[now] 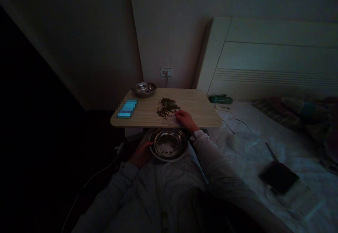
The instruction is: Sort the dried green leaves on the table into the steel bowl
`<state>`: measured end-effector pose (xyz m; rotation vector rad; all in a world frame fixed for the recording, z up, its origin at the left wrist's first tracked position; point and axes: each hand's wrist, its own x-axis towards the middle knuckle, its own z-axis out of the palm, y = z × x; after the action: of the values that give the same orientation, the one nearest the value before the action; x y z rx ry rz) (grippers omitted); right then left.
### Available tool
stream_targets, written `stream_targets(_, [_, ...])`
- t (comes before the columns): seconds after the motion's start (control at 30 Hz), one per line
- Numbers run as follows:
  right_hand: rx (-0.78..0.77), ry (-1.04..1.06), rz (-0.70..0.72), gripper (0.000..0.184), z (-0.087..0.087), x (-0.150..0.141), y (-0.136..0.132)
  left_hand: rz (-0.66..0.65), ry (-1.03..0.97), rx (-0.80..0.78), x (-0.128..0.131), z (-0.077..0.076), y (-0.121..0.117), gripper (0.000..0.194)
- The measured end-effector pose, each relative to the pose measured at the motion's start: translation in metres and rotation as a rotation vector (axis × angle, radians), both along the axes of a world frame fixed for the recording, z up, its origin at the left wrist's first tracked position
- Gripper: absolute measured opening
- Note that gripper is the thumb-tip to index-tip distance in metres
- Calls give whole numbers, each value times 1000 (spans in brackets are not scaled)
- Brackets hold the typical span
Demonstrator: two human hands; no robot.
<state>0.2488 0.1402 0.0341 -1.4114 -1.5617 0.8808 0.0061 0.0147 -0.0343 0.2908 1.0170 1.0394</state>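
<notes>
My left hand (pixel 142 153) grips the left rim of a shiny metal bowl (pixel 169 155) on my lap, its thumb over the edge. Small dark bits lie scattered in the bottom of that bowl. On the wooden table (pixel 195 101) a loose heap of small dark greenish pieces (pixel 167 106) is spread out; the dim light hides what kind they are. My right hand (pixel 185 119) rests at the heap's near right edge, fingers curled together at the tips. Whatever may be between those fingertips is too small to make out.
A second metal bowl (pixel 144 89) stands at the table's back left, with a lit phone (pixel 127 108) in front of it. The bed (pixel 245 155) to the right holds glasses (pixel 236 122), a remote (pixel 223 108), a green bottle-like object (pixel 220 99) and a dark flat item (pixel 279 176). A white cable (pixel 100 171) hangs at left.
</notes>
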Motion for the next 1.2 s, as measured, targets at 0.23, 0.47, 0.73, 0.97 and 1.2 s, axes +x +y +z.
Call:
stream_targets(0.23, [-6, -26, 24, 9, 1, 1, 0, 2, -33, 19, -1, -1, 1, 47])
stream_targets(0.47, [6, 8, 41, 9, 3, 1, -2, -11, -36, 6, -3, -6, 3, 50])
stream_targets(0.73, [27, 78, -21, 10, -1, 2, 3, 4, -25, 11, -4, -3, 2, 45])
stream_targets(0.97, [63, 90, -125, 24, -7, 6, 13, 17, -3, -28, 0, 6, 0, 47])
stream_targets(1.2, [34, 86, -159, 32, -3, 3, 9, 20, 12, -39, 0, 9, -2, 27])
